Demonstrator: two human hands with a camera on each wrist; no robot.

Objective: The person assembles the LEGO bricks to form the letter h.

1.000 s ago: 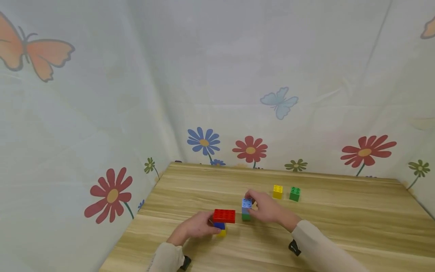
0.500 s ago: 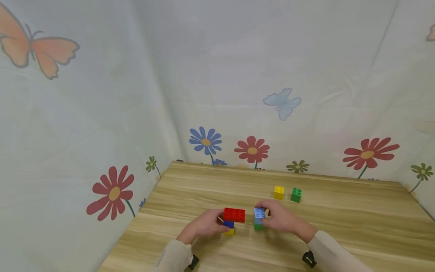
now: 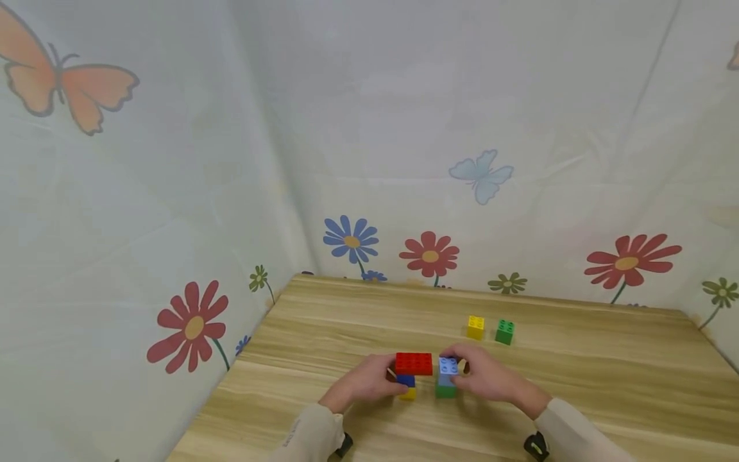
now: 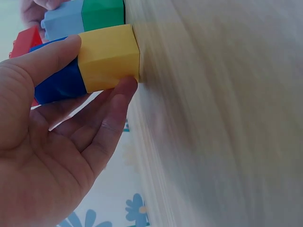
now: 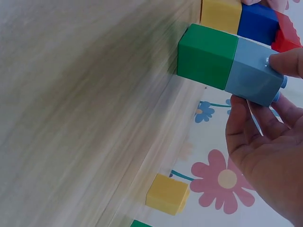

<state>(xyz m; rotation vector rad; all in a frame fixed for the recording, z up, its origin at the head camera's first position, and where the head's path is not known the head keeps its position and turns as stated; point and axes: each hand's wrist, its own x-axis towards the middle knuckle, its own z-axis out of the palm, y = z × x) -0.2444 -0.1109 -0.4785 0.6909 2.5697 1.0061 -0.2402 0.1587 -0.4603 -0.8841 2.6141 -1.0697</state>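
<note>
My left hand [image 3: 371, 380] grips a stack made of a yellow block [image 4: 110, 56] at the bottom, a dark blue block [image 4: 59, 78] above it and a long red block [image 3: 413, 364] on top. The red block juts out to the right. Close by on the right, my right hand [image 3: 491, 375] pinches a light blue block [image 5: 255, 71], which sits on a green block [image 5: 207, 56]. In the head view a narrow gap shows between the red block's end and the light blue block. Both stacks stand upright at the table surface.
Farther back on the wooden table [image 3: 600, 359] stand a single yellow block [image 3: 476, 327] and a single green block [image 3: 505, 332]. A pale curtain [image 3: 369, 128] printed with flowers and butterflies hangs behind the table and along its left side.
The left hand has moved right with its stack. The right hand has shifted slightly right and nearer with the light blue and green stack. The gap between the stacks has narrowed.
</note>
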